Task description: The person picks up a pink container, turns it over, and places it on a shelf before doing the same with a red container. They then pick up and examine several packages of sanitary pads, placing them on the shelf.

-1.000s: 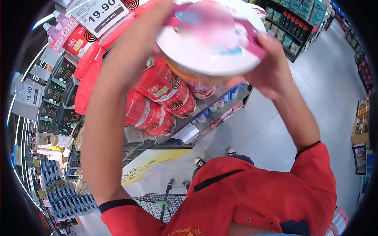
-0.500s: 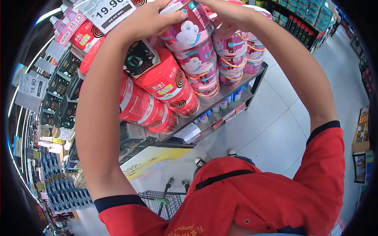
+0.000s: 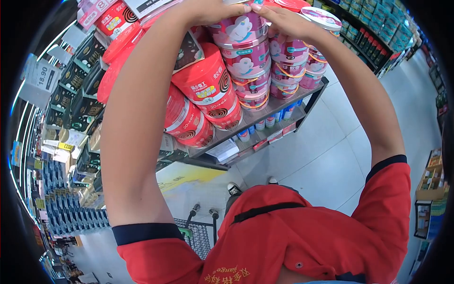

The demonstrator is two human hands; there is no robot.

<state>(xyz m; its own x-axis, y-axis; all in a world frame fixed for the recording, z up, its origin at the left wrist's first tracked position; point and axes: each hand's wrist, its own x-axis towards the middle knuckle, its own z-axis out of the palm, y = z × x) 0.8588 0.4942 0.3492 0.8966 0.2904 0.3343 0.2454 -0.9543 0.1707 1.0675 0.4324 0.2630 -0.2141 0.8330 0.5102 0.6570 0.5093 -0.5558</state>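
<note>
At the top of the view, a pink-purple tub (image 3: pixel 242 31) with a white cartoon figure tops a stack of matching tubs (image 3: pixel 246 60). My left hand (image 3: pixel 211 11) grips its upper left side, thumb lying along the top edge. From the other side my right hand (image 3: pixel 286 22) holds it, its thumb tip close to the left one. The frame's edge and the hands hide part of the tub's top. Beside the stack stand red mosquito coil tubs (image 3: pixel 201 75), and a second pink stack (image 3: pixel 288 54) rises under my right hand.
Dark boxes (image 3: pixel 75 111) line the shelf at left, near an 18.90 price card (image 3: pixel 42 78). Blue-capped cans (image 3: pixel 260 125) fill the lower shelf (image 3: pixel 293 120). A shopping cart (image 3: pixel 201 239) stands beside my legs on the tiled floor (image 3: pixel 326 156).
My right hand has come down onto the tub's top edge, and the two thumbs are now close together. The view has shifted, with the stacks appearing slightly farther right.
</note>
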